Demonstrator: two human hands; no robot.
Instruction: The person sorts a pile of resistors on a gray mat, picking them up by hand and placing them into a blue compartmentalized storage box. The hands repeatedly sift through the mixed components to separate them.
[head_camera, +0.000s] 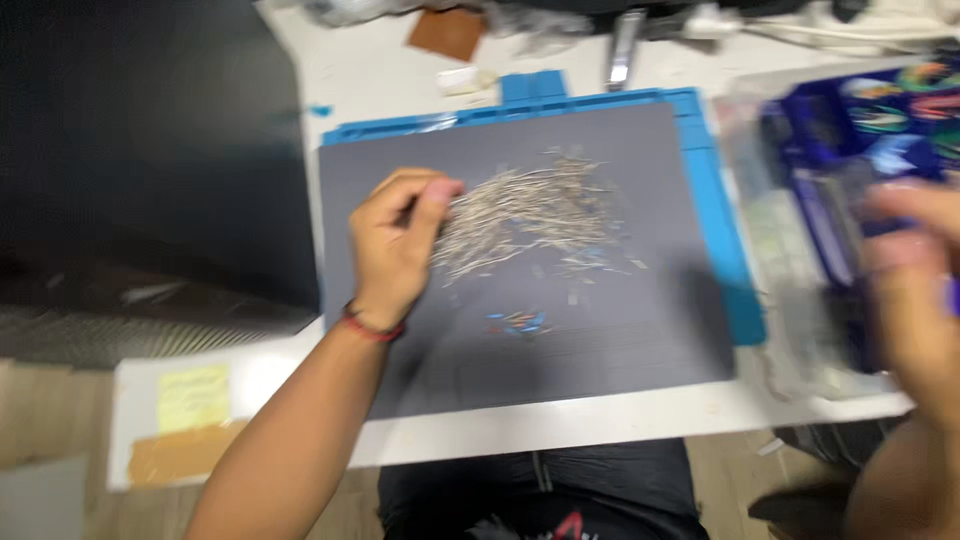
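Grey mat: left hand pinches wires at 3 o'clock; a tug could scatter them. Right hand blurred, grip unclear.

The left hand reaches forward from the lower left, forearm bare and stretched out, a red band around the wrist. Its back faces up, fingers curled inward, thumb pressed against the bent forefinger in a pinching grip (what lies between them cannot be made out). The right hand sits at the far right edge, heavily blurred; its fingers point leftward, and their pose cannot be told.
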